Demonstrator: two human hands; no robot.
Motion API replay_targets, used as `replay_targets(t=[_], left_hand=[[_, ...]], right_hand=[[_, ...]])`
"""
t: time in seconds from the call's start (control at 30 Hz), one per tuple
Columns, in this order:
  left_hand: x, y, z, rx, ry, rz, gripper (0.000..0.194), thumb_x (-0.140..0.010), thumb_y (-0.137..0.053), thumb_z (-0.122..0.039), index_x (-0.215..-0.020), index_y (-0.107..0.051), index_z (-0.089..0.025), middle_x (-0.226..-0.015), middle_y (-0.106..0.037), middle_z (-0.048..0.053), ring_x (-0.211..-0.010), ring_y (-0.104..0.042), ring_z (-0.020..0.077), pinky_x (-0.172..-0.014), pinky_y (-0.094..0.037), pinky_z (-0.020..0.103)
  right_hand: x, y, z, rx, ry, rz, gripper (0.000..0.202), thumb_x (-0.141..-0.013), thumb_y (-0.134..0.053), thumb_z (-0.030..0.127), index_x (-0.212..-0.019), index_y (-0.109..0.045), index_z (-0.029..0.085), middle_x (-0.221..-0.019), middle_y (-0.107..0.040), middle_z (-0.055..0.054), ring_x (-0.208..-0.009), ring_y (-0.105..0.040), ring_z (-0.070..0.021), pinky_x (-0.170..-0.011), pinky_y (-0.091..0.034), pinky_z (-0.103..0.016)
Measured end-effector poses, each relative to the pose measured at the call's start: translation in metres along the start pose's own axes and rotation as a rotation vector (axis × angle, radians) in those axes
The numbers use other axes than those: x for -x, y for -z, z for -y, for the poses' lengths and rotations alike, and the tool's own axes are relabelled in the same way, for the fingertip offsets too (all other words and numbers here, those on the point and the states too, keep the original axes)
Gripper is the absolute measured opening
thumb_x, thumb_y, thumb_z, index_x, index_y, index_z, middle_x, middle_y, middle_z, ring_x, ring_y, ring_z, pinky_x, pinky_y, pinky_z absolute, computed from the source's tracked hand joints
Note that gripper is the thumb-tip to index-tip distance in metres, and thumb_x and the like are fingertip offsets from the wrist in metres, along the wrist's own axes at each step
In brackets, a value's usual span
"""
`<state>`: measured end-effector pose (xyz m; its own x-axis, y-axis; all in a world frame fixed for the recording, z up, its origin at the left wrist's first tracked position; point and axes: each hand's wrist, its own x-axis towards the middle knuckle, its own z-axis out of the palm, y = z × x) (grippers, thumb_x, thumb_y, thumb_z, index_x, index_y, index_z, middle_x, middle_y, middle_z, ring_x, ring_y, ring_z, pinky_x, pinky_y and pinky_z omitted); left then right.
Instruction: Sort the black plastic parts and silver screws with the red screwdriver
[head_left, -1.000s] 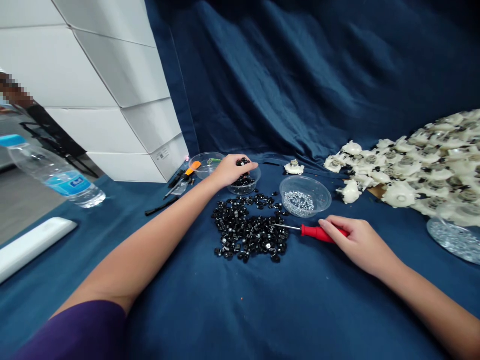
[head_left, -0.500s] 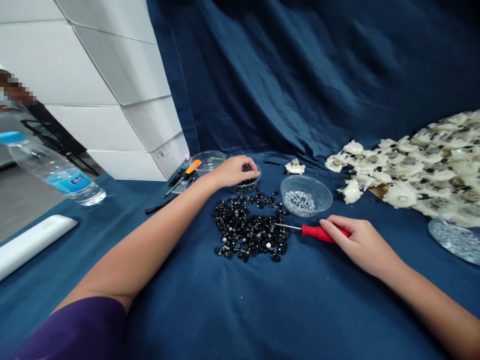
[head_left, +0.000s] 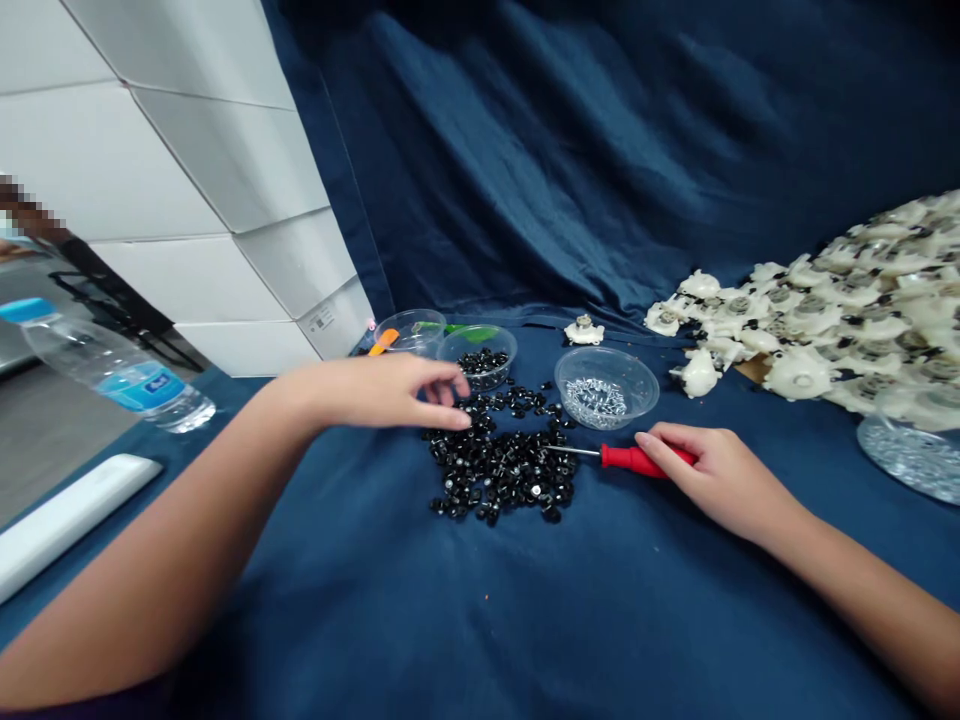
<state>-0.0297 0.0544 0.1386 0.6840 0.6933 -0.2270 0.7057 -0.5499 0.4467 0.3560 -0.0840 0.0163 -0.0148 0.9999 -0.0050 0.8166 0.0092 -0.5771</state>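
Over the left edge of a heap of small black parts (head_left: 502,460) hovers my left hand (head_left: 405,390), fingers apart with nothing visible in them. Just behind it stands a clear round bowl (head_left: 495,375) holding more black parts. My right hand (head_left: 701,470) is wrapped round the red handle of a screwdriver (head_left: 637,460). The screwdriver's metal shaft points left, its tip at the right part of the heap. Beyond the screwdriver, a second clear bowl (head_left: 645,385) contains small silver screws (head_left: 596,400).
A pile of cream plastic housings (head_left: 817,330) covers the right back, with a single housing (head_left: 583,330) apart. Clear bag of screws (head_left: 911,455) lies at the right edge. White boxes (head_left: 172,180), a water bottle (head_left: 127,375) and a white bar (head_left: 75,515) are on the left.
My left hand has moved from the bowl of black parts toward the front left, and its fingers have spread. My right hand holds the screwdriver in nearly the same place.
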Motion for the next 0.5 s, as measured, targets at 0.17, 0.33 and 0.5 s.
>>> replay_targets(t=[0.17, 0.33, 0.5], left_hand=[[0.024, -0.054, 0.029, -0.161, 0.148, -0.137, 0.094, -0.076, -0.081, -0.075, -0.156, -0.060, -0.030, -0.154, -0.064, 0.017, -0.137, -0.065, 0.0446, -0.111, -0.054, 0.053], [0.024, -0.107, 0.026, -0.097, -0.015, -0.215, 0.114, -0.083, -0.074, -0.078, -0.173, -0.028, -0.026, -0.177, -0.031, 0.017, -0.164, -0.029, 0.0418, -0.131, -0.033, 0.060], [0.020, -0.134, 0.007, -0.059, -0.125, -0.304, 0.118, -0.076, -0.080, -0.082, -0.171, -0.031, -0.030, -0.178, -0.031, 0.015, -0.167, -0.021, 0.0419, -0.134, -0.023, 0.066]], right_hand=[[-0.001, 0.000, -0.001, -0.008, -0.009, -0.004, 0.053, -0.107, -0.047, 0.063, -0.074, -0.064, 0.025, -0.067, -0.062, 0.000, -0.063, -0.056, -0.0203, -0.059, -0.034, -0.032], [-0.001, -0.001, 0.000, -0.012, 0.000, -0.005, 0.053, -0.107, -0.047, 0.062, -0.073, -0.062, 0.025, -0.065, -0.061, 0.000, -0.063, -0.055, -0.0201, -0.060, -0.036, -0.032], [0.000, -0.001, 0.001, -0.007, -0.004, 0.002, 0.054, -0.107, -0.046, 0.064, -0.074, -0.064, 0.025, -0.066, -0.061, 0.000, -0.063, -0.056, -0.0200, -0.059, -0.035, -0.032]])
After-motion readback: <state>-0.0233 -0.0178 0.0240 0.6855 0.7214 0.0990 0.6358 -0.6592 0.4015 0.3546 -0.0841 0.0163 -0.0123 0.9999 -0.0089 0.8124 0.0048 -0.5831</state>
